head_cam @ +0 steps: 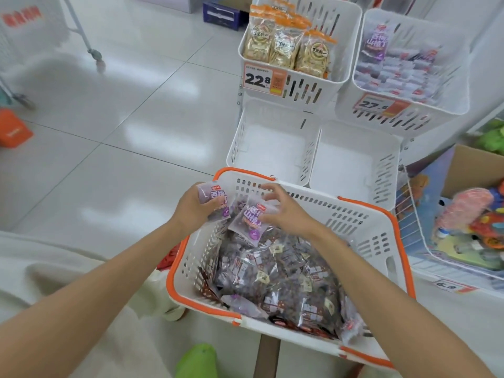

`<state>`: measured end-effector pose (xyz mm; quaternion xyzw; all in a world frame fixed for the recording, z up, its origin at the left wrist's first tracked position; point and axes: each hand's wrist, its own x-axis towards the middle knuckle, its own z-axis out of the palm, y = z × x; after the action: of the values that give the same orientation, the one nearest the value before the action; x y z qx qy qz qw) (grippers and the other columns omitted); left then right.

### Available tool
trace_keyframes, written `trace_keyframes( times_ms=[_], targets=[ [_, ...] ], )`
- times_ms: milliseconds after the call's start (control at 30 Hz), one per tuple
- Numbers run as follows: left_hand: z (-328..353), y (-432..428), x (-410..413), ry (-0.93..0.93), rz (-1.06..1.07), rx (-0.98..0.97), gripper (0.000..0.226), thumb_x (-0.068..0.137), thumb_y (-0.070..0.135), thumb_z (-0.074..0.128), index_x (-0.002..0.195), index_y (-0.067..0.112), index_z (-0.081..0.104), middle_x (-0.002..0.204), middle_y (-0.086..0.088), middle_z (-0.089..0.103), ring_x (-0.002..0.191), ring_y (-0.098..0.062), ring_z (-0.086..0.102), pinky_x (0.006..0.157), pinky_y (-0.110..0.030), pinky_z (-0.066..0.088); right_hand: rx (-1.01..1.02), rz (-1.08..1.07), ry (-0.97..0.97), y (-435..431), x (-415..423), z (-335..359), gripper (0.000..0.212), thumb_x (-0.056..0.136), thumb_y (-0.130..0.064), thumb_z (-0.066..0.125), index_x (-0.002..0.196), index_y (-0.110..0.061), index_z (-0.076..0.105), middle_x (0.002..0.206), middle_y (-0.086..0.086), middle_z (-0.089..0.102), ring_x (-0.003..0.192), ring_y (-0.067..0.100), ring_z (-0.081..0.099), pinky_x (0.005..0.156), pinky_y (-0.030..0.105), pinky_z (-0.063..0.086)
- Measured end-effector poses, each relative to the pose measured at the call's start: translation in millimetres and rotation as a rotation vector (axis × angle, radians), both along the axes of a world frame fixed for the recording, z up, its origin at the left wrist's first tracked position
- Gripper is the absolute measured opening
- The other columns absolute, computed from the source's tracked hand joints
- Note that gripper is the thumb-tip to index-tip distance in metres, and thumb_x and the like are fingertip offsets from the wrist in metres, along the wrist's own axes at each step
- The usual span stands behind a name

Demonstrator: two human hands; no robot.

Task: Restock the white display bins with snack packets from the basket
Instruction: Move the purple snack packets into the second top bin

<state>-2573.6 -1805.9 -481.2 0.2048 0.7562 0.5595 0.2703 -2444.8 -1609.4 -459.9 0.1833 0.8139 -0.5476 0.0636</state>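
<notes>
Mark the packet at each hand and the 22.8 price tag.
Left packet (pixel 215 193): head view, upper part of its printed front.
Right packet (pixel 249 221): head view, middle of its printed front.
Price tag (pixel 257 79): head view, on the digits.

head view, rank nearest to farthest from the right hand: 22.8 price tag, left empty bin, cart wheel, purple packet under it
1. purple packet, gripped by the right hand.
2. left empty bin, just beyond the basket.
3. 22.8 price tag, higher up, past that bin.
4. cart wheel, far left across the floor.
</notes>
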Motion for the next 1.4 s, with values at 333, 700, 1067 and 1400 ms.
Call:
trace_keyframes(
  times_ms=[333,700,1067,1400],
  targets=[
    [27,64,39,-0.155,-0.341,0.055,0.038,0.087,0.034,0.074,0.115,0.009,0.068,0.105,-0.015,0.074,0.101,-0.030,0.070,0.084,-0.041,0.058,-0.080,-0.212,0.212,18,5,22,0.054,0.088,-0.013,0.072,0.138,-0.018,0.052,0.129,0.002,0.059,0.108,0.019,0.064,0.081,0.023,0.056],
    [103,174,10,0.114,-0.365,0.156,0.028,0.104,0.044,0.035,0.103,0.023,0.055,0.109,-0.006,0.065,0.095,-0.008,0.065,0.081,-0.019,0.051,-0.206,-0.218,0.205,98,5,90,0.027,0.095,-0.034,0.064,0.120,-0.025,0.061,0.112,-0.002,0.072,0.108,0.016,0.067,0.099,0.037,0.047],
    [173,339,-60,0.798,-0.359,0.073,0.070,0.094,0.055,0.024,0.125,-0.003,0.048,0.124,-0.024,0.052,0.118,-0.033,0.048,0.097,-0.041,0.034,0.013,-0.728,0.552,255,-36,166,0.021,0.091,-0.023,0.069,0.110,-0.017,0.065,0.096,-0.003,0.071,0.082,0.007,0.065,0.080,0.027,0.052],
    [126,401,-110,0.713,-0.579,0.043,0.121,0.064,0.080,0.065,0.155,0.029,0.003,0.159,0.001,0.020,0.146,-0.017,0.023,0.119,-0.041,0.028,0.311,-0.604,0.254,326,-126,150,0.036,0.080,-0.015,0.074,0.109,-0.013,0.053,0.100,0.004,0.066,0.090,0.018,0.066,0.081,0.038,0.057]
  ],
)
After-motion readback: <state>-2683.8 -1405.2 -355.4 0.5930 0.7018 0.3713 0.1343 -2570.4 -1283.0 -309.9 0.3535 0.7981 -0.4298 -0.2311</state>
